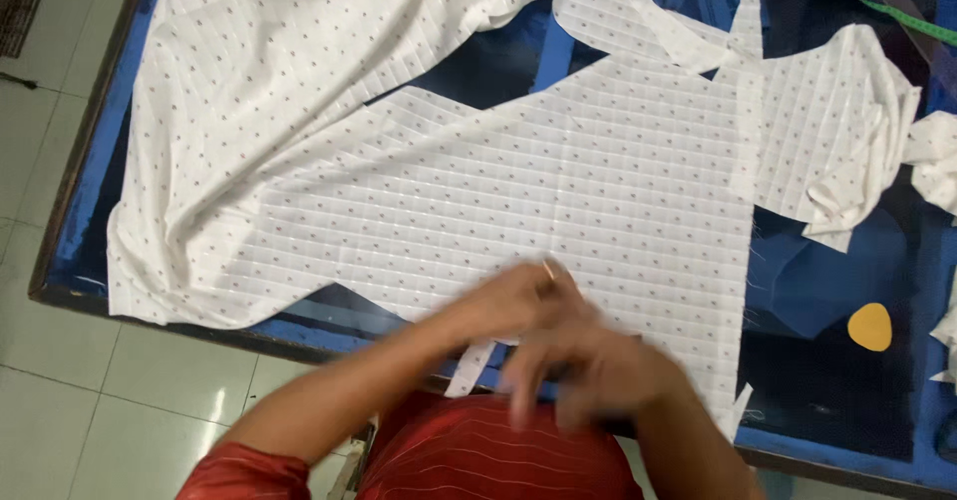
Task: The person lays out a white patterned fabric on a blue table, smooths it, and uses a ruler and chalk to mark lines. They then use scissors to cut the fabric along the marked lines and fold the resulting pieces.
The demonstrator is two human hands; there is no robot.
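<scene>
A large piece of white cloth with thin woven lines and small reddish dots (518,191) lies spread flat over the blue-topped counter (817,281), its cut edge running along the near side. Both hands meet low at that near edge, blurred. The left hand (508,306), with a ring on one finger, rests on the cloth, its fingers loosely bent; whether they pinch anything I cannot tell. The right hand (588,365) overlaps it, fingers spread and pointing down, and its hold is just as unclear. A narrow white strip of the same cloth (469,365) hangs just below the hands. To the right, a small yellow rounded chalk piece (870,327) sits on the counter, well apart.
</scene>
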